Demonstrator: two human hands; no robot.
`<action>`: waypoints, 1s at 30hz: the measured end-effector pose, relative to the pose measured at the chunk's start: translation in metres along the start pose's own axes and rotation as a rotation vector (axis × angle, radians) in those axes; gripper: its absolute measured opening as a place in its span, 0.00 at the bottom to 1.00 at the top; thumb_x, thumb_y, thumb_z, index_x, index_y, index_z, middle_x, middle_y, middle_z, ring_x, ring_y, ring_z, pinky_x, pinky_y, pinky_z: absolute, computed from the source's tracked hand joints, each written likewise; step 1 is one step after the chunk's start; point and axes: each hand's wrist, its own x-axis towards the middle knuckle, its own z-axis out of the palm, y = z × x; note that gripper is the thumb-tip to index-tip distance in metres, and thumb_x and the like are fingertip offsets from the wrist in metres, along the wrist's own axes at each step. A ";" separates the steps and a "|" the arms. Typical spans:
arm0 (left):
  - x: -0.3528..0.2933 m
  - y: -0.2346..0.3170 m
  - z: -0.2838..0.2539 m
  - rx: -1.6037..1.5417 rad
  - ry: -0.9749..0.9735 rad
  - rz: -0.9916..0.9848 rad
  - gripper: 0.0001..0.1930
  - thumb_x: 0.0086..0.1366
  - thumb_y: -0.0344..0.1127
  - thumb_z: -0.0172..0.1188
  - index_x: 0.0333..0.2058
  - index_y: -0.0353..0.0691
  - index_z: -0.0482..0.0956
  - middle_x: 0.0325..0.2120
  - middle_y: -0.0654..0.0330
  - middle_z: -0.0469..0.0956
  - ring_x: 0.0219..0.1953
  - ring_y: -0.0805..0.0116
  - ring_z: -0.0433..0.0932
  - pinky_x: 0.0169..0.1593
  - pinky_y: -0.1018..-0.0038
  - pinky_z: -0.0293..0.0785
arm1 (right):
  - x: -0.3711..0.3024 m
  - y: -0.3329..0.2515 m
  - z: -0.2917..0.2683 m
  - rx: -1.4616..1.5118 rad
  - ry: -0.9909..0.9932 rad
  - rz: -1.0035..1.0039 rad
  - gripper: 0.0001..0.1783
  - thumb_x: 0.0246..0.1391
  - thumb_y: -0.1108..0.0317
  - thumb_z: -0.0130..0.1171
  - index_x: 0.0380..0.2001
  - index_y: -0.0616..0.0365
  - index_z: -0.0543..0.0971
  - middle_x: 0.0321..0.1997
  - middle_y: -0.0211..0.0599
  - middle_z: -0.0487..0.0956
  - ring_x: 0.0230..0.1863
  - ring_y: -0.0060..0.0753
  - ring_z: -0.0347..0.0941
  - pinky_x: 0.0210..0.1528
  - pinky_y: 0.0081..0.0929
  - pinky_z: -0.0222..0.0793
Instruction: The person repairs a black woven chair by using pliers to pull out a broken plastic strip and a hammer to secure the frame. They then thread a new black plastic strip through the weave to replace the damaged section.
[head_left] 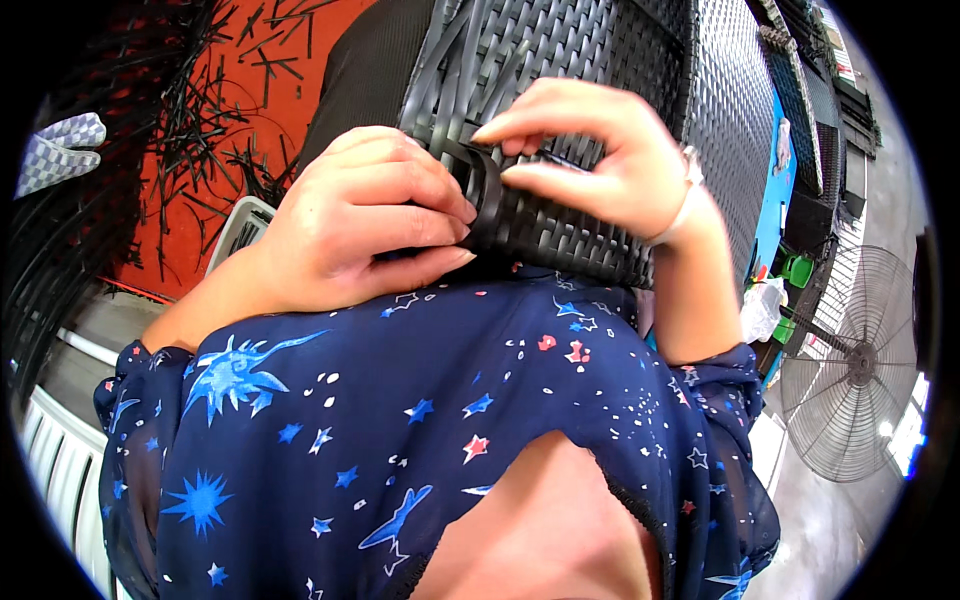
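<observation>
Left hand [375,215] grips the black wicker edge [575,235]!
Curved strip [490,195] between both; right hand's [630,160] thumb, forefinger parted.

Glossy plastic weave [585,238], smooth cloth blouse [370,410]

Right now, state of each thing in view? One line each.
left hand: fingers curled, tips against woven black piece; grip unclear
right hand: thumb and forefinger parted; other fingers' hold unclear
woven black piece: mostly woven, looser-looking strips upper left
black offcuts: scattered on red surface
fan: guard on; spinning or not, unclear
white plastic bag: crumpled
</observation>
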 end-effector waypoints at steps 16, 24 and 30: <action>0.006 0.002 0.001 0.036 -0.085 0.017 0.07 0.56 0.34 0.69 0.30 0.38 0.83 0.33 0.58 0.84 0.38 0.60 0.81 0.45 0.62 0.71 | 0.048 0.094 0.002 0.578 -0.786 0.481 0.17 0.60 0.64 0.58 0.47 0.63 0.76 0.32 0.35 0.79 0.24 0.23 0.73 0.29 0.24 0.69; 0.015 0.008 0.004 0.070 -0.098 -0.025 0.08 0.51 0.36 0.74 0.28 0.40 0.85 0.33 0.61 0.84 0.38 0.60 0.81 0.45 0.64 0.73 | 0.059 0.109 0.011 0.612 -1.103 0.395 0.10 0.62 0.65 0.57 0.35 0.63 0.78 0.23 0.33 0.78 0.20 0.24 0.75 0.23 0.24 0.70; 0.014 0.008 0.003 0.080 -0.099 -0.047 0.07 0.54 0.34 0.71 0.31 0.39 0.85 0.33 0.60 0.84 0.39 0.60 0.81 0.46 0.64 0.73 | 0.059 0.086 -0.003 0.399 -0.883 0.363 0.11 0.58 0.64 0.62 0.34 0.62 0.81 0.24 0.34 0.80 0.21 0.25 0.76 0.25 0.25 0.71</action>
